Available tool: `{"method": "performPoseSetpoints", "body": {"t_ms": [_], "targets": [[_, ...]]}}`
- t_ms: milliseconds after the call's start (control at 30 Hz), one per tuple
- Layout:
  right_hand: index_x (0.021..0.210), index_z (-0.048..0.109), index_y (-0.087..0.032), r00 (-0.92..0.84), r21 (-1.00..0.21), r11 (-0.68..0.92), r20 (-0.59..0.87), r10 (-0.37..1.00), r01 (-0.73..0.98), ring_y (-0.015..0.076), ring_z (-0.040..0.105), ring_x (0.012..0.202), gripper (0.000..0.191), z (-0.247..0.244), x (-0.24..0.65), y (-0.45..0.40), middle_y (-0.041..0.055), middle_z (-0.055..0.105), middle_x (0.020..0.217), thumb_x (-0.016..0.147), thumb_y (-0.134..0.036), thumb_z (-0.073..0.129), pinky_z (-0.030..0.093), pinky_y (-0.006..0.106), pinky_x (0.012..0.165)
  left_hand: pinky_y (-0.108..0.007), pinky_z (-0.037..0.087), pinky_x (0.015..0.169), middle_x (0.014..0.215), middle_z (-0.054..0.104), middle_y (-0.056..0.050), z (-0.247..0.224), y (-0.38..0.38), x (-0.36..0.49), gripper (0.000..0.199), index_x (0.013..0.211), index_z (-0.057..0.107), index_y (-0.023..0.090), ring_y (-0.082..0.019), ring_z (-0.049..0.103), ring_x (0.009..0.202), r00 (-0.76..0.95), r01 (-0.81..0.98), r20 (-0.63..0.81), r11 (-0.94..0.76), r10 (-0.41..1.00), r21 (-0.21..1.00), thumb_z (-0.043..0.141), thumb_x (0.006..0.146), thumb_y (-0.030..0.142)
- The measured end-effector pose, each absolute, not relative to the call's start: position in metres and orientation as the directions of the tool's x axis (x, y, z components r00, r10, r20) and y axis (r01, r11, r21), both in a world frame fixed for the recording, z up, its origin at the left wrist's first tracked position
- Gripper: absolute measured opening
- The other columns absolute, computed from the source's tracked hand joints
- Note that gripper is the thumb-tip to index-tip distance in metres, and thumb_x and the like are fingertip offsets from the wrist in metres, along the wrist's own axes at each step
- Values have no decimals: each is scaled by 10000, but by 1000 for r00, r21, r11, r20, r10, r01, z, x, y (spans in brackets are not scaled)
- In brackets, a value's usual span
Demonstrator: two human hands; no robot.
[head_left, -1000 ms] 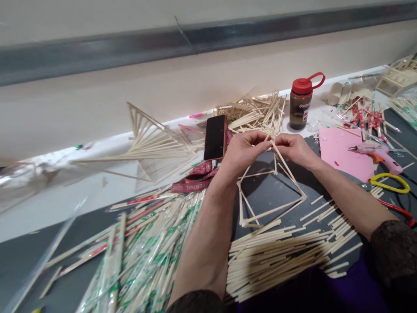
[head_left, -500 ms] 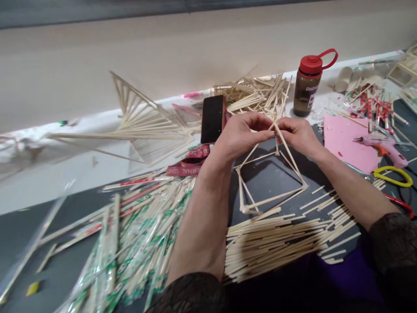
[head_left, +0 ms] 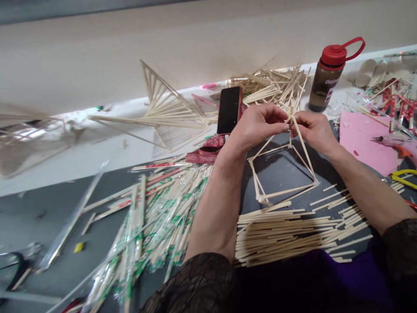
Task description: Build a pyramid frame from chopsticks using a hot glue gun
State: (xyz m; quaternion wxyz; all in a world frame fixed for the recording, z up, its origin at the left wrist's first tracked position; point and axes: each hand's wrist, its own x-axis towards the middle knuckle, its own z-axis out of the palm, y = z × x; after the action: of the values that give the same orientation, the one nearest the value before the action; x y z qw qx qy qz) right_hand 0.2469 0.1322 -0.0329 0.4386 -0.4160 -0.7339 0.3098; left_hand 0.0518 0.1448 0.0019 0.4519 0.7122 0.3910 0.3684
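A small open frame of wooden sticks [head_left: 286, 189] stands on the dark tabletop, with pale blobs at its corners. My left hand [head_left: 260, 124] pinches the sticks at the frame's top joint from the left. From the right, my right hand [head_left: 314, 130] closes its fingers on the same joint, close beside the left fingertips. Just in front of the frame, many loose sticks [head_left: 283, 237] lie side by side. The exact contact at the joint is partly hidden by the fingers.
Wrapped chopsticks [head_left: 159, 217] spread to the left. Behind are a phone [head_left: 229, 110], a red lanyard [head_left: 203, 157], a fan-shaped stick model [head_left: 169, 108], a stick pile [head_left: 273, 87] and a bottle [head_left: 326, 84]. At right lie pink foam [head_left: 365, 139] and a glue gun [head_left: 395, 141].
The view has swung left, so everything appears farther right. Both hands still hold the top joint, with little visible change in their grip.
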Motion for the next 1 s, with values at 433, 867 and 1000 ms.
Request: {"method": "performPoseSetpoints", "body": {"t_ms": [433, 867, 1000], "targets": [[784, 677, -172, -276, -824, 441, 359, 892, 355, 125, 550, 678, 108, -27, 246, 132, -8, 638, 696, 835, -201, 586, 419, 273, 682, -268, 531, 693, 793, 738, -27, -4, 147, 56, 190, 844, 756, 149, -153, 671, 735, 416, 199, 180, -282, 891, 938, 792, 672, 218], [791, 653, -179, -293, -836, 409, 314, 903, 366, 121, 557, 669, 108, -26, 245, 130, -14, 641, 699, 873, -207, 588, 425, 272, 690, -250, 484, 634, 714, 719, -16, -2, 145, 57, 164, 730, 738, 171, -141, 626, 683, 349, 223, 221, -310, 910, 924, 807, 686, 313], [783, 660, -178, -290, -826, 425, 332, 898, 371, 123, 563, 674, 127, -27, 245, 129, -8, 649, 709, 883, -226, 597, 426, 276, 696, -247, 459, 605, 693, 702, -7, 0, 143, 58, 162, 709, 721, 177, -133, 603, 654, 323, 247, 221, -307, 920, 919, 797, 692, 319]]}}
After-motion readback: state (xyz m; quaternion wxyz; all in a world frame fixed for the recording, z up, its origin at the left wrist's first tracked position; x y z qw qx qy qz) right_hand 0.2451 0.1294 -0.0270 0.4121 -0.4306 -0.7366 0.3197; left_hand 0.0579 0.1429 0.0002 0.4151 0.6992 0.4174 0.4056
